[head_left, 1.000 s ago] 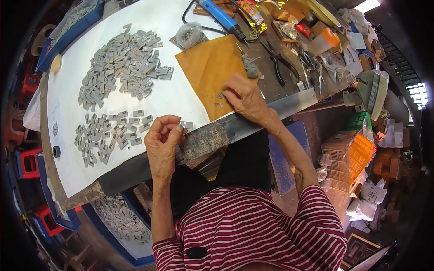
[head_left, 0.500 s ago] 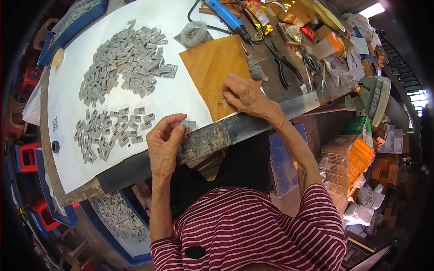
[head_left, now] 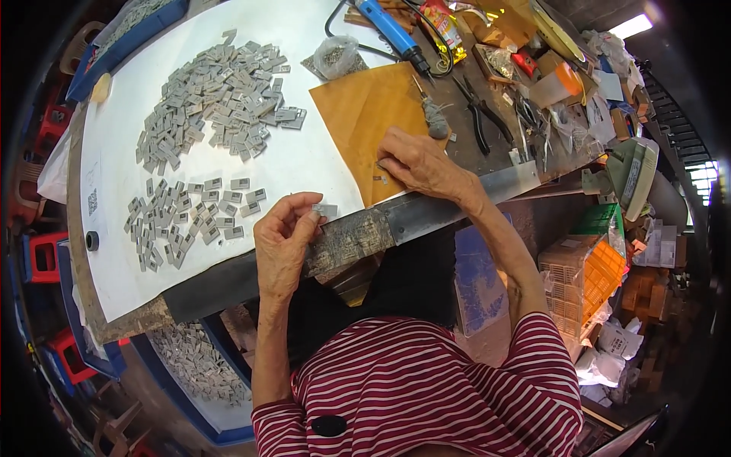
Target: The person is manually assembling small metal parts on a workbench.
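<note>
Small grey tag (head_left: 326,209) pinched between thumb and fingertips of left hand (head_left: 283,242), held just above near edge of white sheet (head_left: 304,164). Right hand (head_left: 415,164) laid on brown paper (head_left: 365,114), fingertips pressed together on tiny part (head_left: 383,178); grip itself cannot be made out. Two piles of grey tags spread on sheet: large pile (head_left: 217,95) farther, smaller pile (head_left: 186,221) nearer. Blue tool (head_left: 392,30) and pliers (head_left: 481,114) lying beyond paper.

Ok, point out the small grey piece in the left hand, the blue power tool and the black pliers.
small grey piece (head_left: 326,209), head view, middle of its flat face.
blue power tool (head_left: 387,27), head view, middle of its blue body.
black pliers (head_left: 481,126), head view, on one handle.
</note>
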The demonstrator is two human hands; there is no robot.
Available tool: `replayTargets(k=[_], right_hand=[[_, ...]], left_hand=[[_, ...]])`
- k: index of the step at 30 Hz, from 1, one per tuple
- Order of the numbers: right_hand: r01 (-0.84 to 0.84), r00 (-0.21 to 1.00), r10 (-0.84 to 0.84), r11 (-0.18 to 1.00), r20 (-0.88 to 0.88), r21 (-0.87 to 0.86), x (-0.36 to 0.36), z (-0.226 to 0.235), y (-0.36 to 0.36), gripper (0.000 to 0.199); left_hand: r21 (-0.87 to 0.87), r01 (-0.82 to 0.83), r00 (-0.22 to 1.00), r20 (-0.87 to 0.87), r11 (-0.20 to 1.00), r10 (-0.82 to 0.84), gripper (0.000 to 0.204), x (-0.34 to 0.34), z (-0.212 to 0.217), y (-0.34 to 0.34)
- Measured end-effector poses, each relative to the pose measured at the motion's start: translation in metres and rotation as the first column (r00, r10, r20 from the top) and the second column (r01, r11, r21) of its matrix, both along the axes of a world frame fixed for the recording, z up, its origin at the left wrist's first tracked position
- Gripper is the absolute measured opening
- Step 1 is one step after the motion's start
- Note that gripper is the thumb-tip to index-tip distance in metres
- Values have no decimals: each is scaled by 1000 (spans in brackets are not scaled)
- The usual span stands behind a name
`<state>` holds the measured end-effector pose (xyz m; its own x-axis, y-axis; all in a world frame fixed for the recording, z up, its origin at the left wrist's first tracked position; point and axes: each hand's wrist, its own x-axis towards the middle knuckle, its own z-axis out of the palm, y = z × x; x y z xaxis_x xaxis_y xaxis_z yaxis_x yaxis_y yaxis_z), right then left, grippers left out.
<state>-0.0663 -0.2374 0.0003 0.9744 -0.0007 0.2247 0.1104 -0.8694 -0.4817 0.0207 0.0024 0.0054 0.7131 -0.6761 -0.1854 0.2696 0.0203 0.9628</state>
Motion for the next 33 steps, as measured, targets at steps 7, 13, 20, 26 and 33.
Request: replayTargets(k=[7,13,20,26,33], right_hand=[[48,998,-50,998,41,34,-2,0,5,11],[68,994,-70,997,88,29,-3,-1,6,9],[68,997,-70,997,43,27,0,0,9,11],[74,997,-74,997,26,-5,6,-2,10,10],[72,992,-67,997,108,-37,7,1,16,10]], left_hand=[[20,24,1000,12,1000,-25,18,0,2,2],[33,25,1000,7,999,-26,18,-1,3,1],[19,2,1000,21,1000,-2,18,-1,0,-1],[18,-2,1000,18,1000,1,19,0,0,1],[43,10,998,57,999,-12,18,0,-4,2]])
